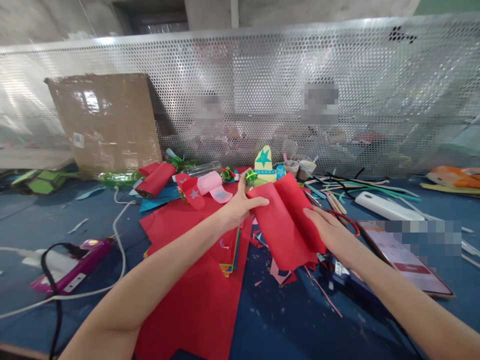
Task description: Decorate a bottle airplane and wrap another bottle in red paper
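Note:
My left hand [236, 207] is closed at the near-left edge of a folded or curled red paper sheet [275, 225], its thumb pressed on the paper. Just beyond its fingertips shows the green cap [251, 175] of a clear plastic bottle, the body of which is mostly hidden behind the paper. On the other side, my right hand [322, 227] grips the paper's right edge, fingers partly behind it. Large red sheets [195, 300] lie beneath my left forearm, with a stack of coloured paper [229, 267] on them. Paper scraps [281, 272] litter the table below the held sheet.
A purple power strip [75, 270] with cables lies left. Red-wrapped rolls [157, 180], green bottles [118, 178] and a yellow paper piece with a star [263, 159] stand behind. A phone [405, 257] and white glue gun-like object [388, 206] lie right. A perforated metal screen [255, 100] bounds the back.

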A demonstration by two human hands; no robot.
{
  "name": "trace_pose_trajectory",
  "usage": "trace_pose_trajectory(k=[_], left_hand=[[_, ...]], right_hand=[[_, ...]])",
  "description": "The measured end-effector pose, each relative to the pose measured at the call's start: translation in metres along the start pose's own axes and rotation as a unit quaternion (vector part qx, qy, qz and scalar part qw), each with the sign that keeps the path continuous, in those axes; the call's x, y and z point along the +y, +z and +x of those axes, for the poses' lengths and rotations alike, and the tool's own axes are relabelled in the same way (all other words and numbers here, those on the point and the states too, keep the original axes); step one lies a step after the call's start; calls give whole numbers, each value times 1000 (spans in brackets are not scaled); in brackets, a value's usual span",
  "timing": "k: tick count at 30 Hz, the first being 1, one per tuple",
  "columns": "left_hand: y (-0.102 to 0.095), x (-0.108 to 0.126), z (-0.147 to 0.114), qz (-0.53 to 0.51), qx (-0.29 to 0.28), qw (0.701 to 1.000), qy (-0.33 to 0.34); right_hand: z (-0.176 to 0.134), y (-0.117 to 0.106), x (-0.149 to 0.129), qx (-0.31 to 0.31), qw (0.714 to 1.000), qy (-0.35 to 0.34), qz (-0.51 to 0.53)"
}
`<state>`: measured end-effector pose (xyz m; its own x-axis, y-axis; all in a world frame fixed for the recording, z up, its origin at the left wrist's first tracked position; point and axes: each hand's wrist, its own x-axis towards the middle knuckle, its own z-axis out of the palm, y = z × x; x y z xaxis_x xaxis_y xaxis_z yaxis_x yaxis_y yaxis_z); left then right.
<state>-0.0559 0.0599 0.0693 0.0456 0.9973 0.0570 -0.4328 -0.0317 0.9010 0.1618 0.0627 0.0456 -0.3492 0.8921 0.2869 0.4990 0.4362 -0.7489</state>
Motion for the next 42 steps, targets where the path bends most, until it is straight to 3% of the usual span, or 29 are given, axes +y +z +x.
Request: trace_pose_trajectory(k=[3, 7, 12, 14, 16, 20, 22, 28, 32, 34, 39, 42], left_hand=[[-13, 6, 5, 11, -26, 999, -23], [-19, 14, 4, 29, -38, 997, -66], [-16, 17, -4, 88, -143, 981, -100], [-18, 16, -4, 95, -175, 973, -120], [-22, 14, -3, 90, -189, 969, -133], [-26, 12, -1, 89, -205, 966, -129], [-24, 11, -1, 96, -229, 958, -142], [-23, 3, 0, 62, -287, 941, -166], [-27, -5, -1, 86, -304, 926, -206], [-26, -7, -1, 130, -326, 908, -227], [-19, -10, -2, 217, -407, 862, -212], [-17, -13, -2, 211, -426, 856, -201]], right_hand=[[2, -2, -4, 8, 999, 28, 29], [2, -3, -20, 14, 995, -10, 97], [0, -4, -24, -41, 986, 5, 160], [1, -3, -19, -28, 987, -15, 159], [1, -1, -16, 15, 990, -65, 127], [-2, -1, -22, 71, 982, -163, -67], [-5, -2, -27, 52, 976, -188, -97], [-10, -13, -32, -2, 968, -248, -18], [-11, -19, -38, 48, 964, -257, -55], [-14, -18, -43, 50, 954, -283, -85], [-25, -5, -52, -63, 917, -368, -142], [-30, 3, -53, -55, 897, -395, -189]])
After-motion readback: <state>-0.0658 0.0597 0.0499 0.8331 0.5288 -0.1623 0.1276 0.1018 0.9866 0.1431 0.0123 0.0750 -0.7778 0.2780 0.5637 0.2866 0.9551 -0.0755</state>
